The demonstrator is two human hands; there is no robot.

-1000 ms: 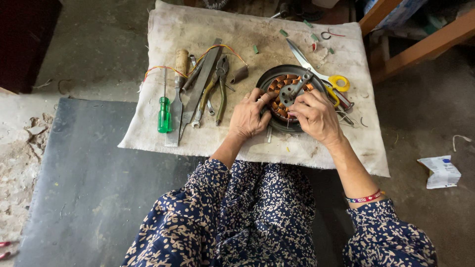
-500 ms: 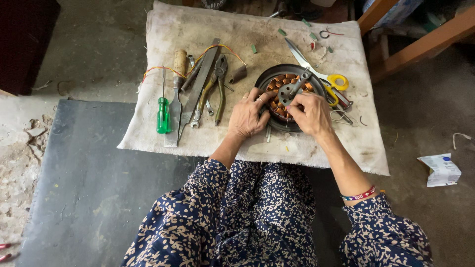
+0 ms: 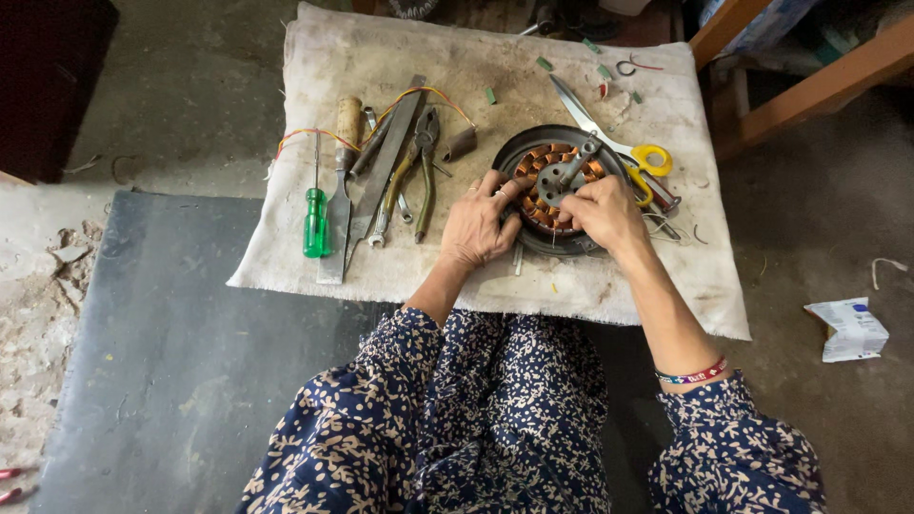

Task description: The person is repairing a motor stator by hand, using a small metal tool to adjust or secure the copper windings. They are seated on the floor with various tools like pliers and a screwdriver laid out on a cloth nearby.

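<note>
A round dark motor stator (image 3: 552, 181) with copper windings and a grey centre shaft lies on a dirty white cloth (image 3: 457, 67). My left hand (image 3: 479, 226) rests on its left rim, fingers spread over the windings. My right hand (image 3: 602, 211) presses on its near right side, fingertips pinched at the copper coils. Whether the fingers pinch a wire I cannot tell. Scissors with yellow handles (image 3: 619, 148) lie just behind the stator.
Left of my hands lie pliers (image 3: 422, 171), a flat file (image 3: 381, 176), a wooden-handled chisel (image 3: 340, 195) and a green screwdriver (image 3: 315, 214). A dark mat (image 3: 181, 362) covers the floor at near left. A wooden frame (image 3: 809, 76) stands at far right, crumpled paper (image 3: 850, 328) below it.
My right hand has drawn slightly toward the stator's near edge. The left hand stays on the left rim. The view has shifted a little.
</note>
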